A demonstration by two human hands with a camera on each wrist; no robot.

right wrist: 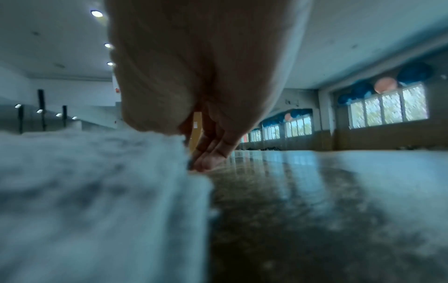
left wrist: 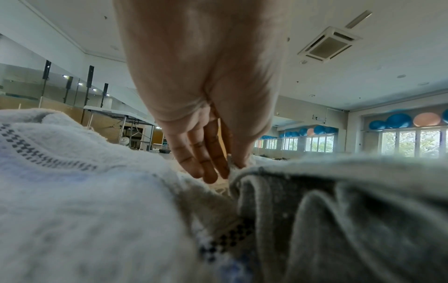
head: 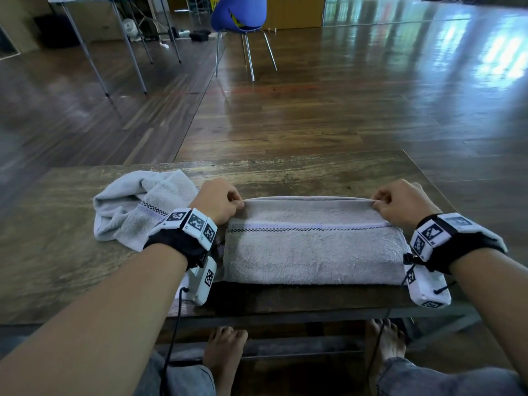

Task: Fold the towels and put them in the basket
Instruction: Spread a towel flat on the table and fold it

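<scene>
Grey towel point(head: 313, 250): folded into a flat rectangle at the near edge of the table point(head: 285, 170), checked stripe running across its upper layer.
Far edge of towel: raised slightly, stretched taut between both hands.
Left hand point(head: 218, 202): fingers curled, pinching the far-left corner of the towel; the wrist view shows thumb and fingers closed on the cloth.
Right hand point(head: 404, 202): fingers curled, pinching the far-right corner; the wrist view is blurred but shows fingertips at the towel's edge.
Second towel point(head: 137, 208): crumpled, unfolded, just left of the left hand.
Wrists: both carry marker-tagged camera units.
Chair point(head: 238, 15): blue, on the wooden floor well beyond the table.
</scene>
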